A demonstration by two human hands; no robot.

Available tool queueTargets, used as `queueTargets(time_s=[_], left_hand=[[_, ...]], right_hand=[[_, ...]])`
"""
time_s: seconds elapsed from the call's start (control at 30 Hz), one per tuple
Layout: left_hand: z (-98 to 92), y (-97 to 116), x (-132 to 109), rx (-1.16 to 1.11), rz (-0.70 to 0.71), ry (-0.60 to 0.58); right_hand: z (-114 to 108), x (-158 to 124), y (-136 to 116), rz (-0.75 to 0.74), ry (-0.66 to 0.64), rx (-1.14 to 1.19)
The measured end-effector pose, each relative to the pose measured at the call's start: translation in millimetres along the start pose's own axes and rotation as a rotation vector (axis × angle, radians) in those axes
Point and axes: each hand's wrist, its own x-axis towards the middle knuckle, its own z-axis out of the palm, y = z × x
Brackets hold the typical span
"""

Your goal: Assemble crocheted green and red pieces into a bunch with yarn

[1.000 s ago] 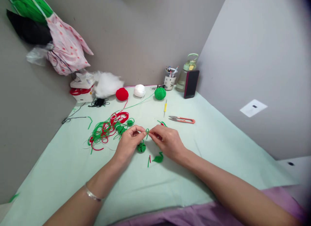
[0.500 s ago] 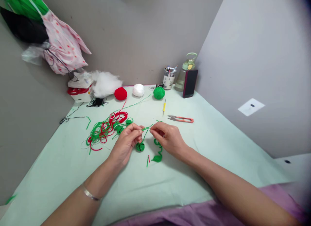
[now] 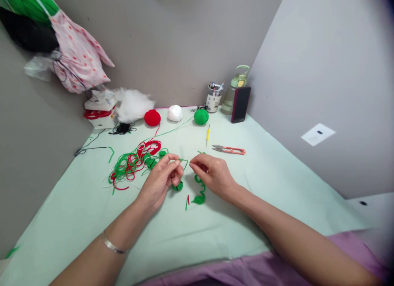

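A pale mint cover (image 3: pixel 271 175) lies over a table (image 3: pixel 61 208) pushed into a corner, its far edge close to a grey back wall (image 3: pixel 172 48). A darker grey wall (image 3: pixel 27 146) closes in the left side, and on the right a lighter, bluish-grey wall (image 3: pixel 308 64) meets the back one along a slanting line. A white wall plate (image 3: pixel 318 134) with a small dark mark is fixed there; lower down sits a white surface (image 3: pixel 374 214) with a dark round spot. The light is soft, leaving faint shadows on the cover.
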Motion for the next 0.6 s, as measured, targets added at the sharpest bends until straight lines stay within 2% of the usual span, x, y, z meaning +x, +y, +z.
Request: queueTargets(time_s=[0.1,0.27,0.33,0.47,0.6], left_hand=[[0.7,0.5,0.1,0.083,0.027,0.027],[-1.5,-6.3,3.7,0.237,0.136,0.137],[-2.2,-9.7,5.1,0.271,0.107,0.103],[-4.5,-13.9,6.8,0.334,0.059,-0.049],[-7.7,-15.0,8.0,0.351,0.054,-0.072]], right_hand=[[-1.0,0.4,-0.8,-0.003,0.019,0.022],[-3.9,1.7,-1.3,-0.002,0.022,0.116],[-5.2,3.2,-0.2,0.016,0.021,0.166],[-10.1,7.8,2.1,0.052,0.071,0.290],[-20.4,11.8,2.1,0.171,0.143,0.455]])
